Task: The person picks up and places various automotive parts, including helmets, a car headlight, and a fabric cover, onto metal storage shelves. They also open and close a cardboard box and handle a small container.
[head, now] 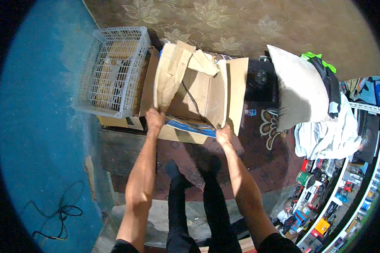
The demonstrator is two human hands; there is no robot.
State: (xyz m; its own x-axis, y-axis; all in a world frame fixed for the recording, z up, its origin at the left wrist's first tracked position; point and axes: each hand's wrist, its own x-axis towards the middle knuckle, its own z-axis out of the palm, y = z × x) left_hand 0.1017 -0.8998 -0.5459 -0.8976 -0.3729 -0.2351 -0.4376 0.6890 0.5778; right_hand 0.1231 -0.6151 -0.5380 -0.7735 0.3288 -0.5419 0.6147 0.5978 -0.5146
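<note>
An open cardboard box (pixel 199 90) with blue on its outer near side is before me, tilted so that I look into it. My left hand (pixel 155 120) grips its near left corner. My right hand (pixel 224 134) grips the near right corner. One wide flap (pixel 171 74) stands up along the left side, and a torn flap (pixel 203 62) hangs over the far side. A thin dark strip (pixel 191 96) runs inside the box. Under and around it shows a larger piece of plain cardboard (pixel 239 90); its full shape is hidden.
A white plastic crate (pixel 114 72) stands left of the box by the blue wall (pixel 41 79). To the right lie a pale pillow (pixel 299 91), a white cloth (pixel 327 132) and cluttered shelves (pixel 323 202). A dark cable (pixel 61 213) hangs at lower left.
</note>
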